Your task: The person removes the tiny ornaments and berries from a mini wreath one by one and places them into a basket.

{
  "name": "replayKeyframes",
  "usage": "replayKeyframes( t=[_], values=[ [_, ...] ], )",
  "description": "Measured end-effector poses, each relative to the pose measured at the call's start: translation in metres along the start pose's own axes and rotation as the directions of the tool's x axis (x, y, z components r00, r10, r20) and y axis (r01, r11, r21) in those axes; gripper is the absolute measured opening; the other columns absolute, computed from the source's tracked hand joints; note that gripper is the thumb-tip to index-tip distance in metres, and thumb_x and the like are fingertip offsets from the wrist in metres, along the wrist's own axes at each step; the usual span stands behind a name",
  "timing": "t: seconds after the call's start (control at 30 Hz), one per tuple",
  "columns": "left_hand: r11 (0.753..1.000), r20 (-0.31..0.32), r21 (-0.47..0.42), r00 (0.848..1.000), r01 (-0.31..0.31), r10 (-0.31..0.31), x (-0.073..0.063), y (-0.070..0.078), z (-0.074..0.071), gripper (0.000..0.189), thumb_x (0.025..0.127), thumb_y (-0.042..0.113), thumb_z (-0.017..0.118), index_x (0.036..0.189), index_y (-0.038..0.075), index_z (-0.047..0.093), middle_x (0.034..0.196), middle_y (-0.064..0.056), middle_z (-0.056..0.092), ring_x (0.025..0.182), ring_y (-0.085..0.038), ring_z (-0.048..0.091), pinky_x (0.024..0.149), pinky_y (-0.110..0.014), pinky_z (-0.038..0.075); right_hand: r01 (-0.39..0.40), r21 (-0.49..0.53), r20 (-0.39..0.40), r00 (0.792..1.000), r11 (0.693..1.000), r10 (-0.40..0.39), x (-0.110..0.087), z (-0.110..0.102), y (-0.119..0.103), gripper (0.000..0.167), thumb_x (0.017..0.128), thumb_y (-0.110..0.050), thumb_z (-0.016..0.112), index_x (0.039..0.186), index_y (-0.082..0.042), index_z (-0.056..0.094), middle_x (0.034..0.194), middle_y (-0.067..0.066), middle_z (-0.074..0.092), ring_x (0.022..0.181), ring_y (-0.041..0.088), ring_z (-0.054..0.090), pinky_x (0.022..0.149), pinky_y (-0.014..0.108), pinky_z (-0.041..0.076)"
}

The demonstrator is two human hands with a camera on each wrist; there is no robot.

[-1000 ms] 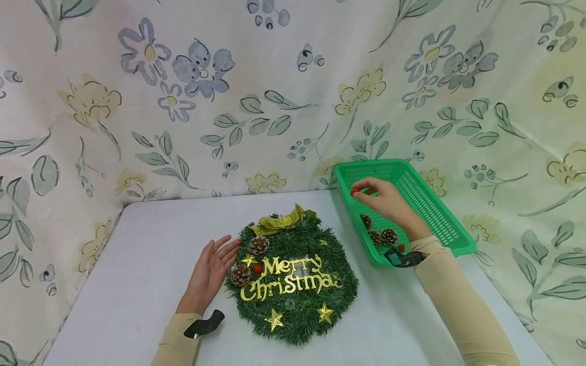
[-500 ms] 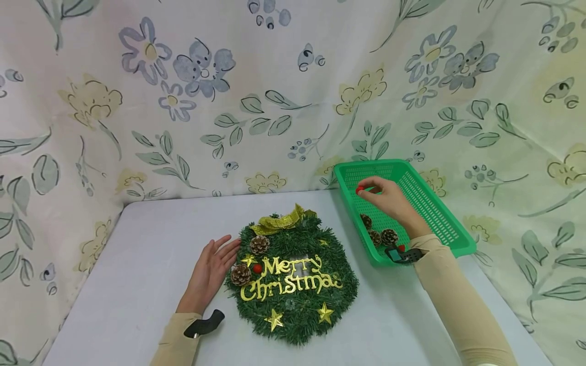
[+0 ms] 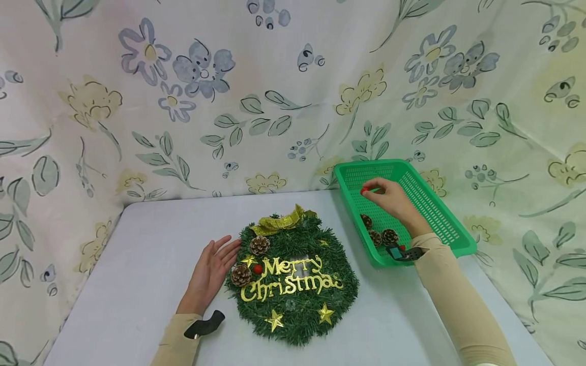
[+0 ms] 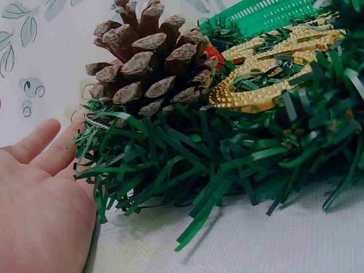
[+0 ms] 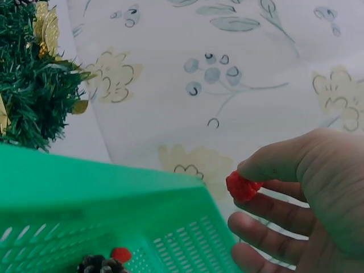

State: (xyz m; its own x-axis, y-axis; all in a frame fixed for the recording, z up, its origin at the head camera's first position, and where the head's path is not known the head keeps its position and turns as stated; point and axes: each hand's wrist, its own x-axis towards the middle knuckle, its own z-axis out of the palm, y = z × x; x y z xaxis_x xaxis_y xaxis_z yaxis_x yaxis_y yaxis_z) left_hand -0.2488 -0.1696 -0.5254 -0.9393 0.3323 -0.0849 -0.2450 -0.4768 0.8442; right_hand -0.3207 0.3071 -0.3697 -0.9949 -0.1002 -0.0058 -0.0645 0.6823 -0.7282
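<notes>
A green Christmas wreath (image 3: pixel 302 323) lies on the table, with gold "Merry Christmas" lettering (image 3: pixel 293 282), gold stars, pine cones and a red berry (image 3: pixel 258 269) on it. Along its left side, my left hand (image 3: pixel 208 277) rests palm up with extended fingers, fingertips at the greenery below a pine cone (image 4: pixel 151 65). Over the green basket (image 3: pixel 348 201), my right hand (image 3: pixel 391 201) pinches a bumpy red berry (image 5: pixel 243 186) between thumb and index finger. The other fingers of that hand are loosely bent.
Inside the basket are several pine cones (image 3: pixel 389 237) and another red piece (image 5: pixel 121 254), partly hidden by the wrist strap in the head view. A gold ribbon bow (image 3: pixel 279 222) tops the wreath. Floral cloth (image 3: pixel 274 152) hangs behind the white table (image 3: pixel 151 244).
My right hand has drifted slightly to the right over the basket, still pinching the red berry. My left hand and the wreath have stayed in place.
</notes>
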Motion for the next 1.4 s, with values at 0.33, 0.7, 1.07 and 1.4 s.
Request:
replayKeyframes(
  t=[0.33,0.7,1.07,1.4],
  values=[
    [1.0,0.015,0.025,1.0,-0.013,0.012,-0.001,-0.001,0.0,0.07,0.111,0.051,0.02,0.164,0.007,0.006,0.17,-0.021,0.012,0.159,-0.028,0.013,0.112,-0.017,0.043,-0.021,-0.022,-0.005,1.0,1.0,0.021,0.003,0.001,0.01,0.039,0.104,-0.032,0.06,0.133,-0.007,0.061,0.134,0.02,0.061,0.115,0.036,0.061,0.09,0.046,0.052],
    [0.999,0.017,0.046,1.0,-0.024,0.024,-0.002,0.0,0.002,0.068,0.112,0.048,0.018,0.164,0.006,0.006,0.17,-0.022,0.013,0.158,-0.027,0.017,0.112,-0.017,0.043,-0.034,-0.016,0.008,0.999,0.999,0.034,0.003,0.001,0.014,0.043,0.104,-0.032,0.059,0.136,-0.004,0.058,0.136,0.021,0.06,0.119,0.039,0.06,0.097,0.054,0.051],
    [0.999,0.023,0.04,0.999,-0.027,0.026,-0.002,0.0,0.001,0.067,0.112,0.048,0.017,0.163,0.006,0.005,0.17,-0.023,0.012,0.159,-0.033,0.009,0.111,-0.017,0.043,-0.051,0.006,0.021,0.998,0.999,0.051,0.002,0.003,0.019,0.038,0.104,-0.03,0.059,0.134,-0.007,0.059,0.134,0.02,0.061,0.12,0.042,0.058,0.099,0.059,0.049],
    [0.999,0.019,0.034,1.0,-0.025,0.025,0.0,0.001,0.001,0.069,0.112,0.049,0.018,0.163,0.006,0.005,0.17,-0.022,0.012,0.159,-0.032,0.01,0.11,-0.017,0.044,-0.068,-0.032,0.021,0.997,0.997,0.068,0.003,0.003,0.022,0.041,0.104,-0.03,0.059,0.136,-0.005,0.058,0.136,0.02,0.061,0.118,0.036,0.059,0.097,0.056,0.05]
  ],
)
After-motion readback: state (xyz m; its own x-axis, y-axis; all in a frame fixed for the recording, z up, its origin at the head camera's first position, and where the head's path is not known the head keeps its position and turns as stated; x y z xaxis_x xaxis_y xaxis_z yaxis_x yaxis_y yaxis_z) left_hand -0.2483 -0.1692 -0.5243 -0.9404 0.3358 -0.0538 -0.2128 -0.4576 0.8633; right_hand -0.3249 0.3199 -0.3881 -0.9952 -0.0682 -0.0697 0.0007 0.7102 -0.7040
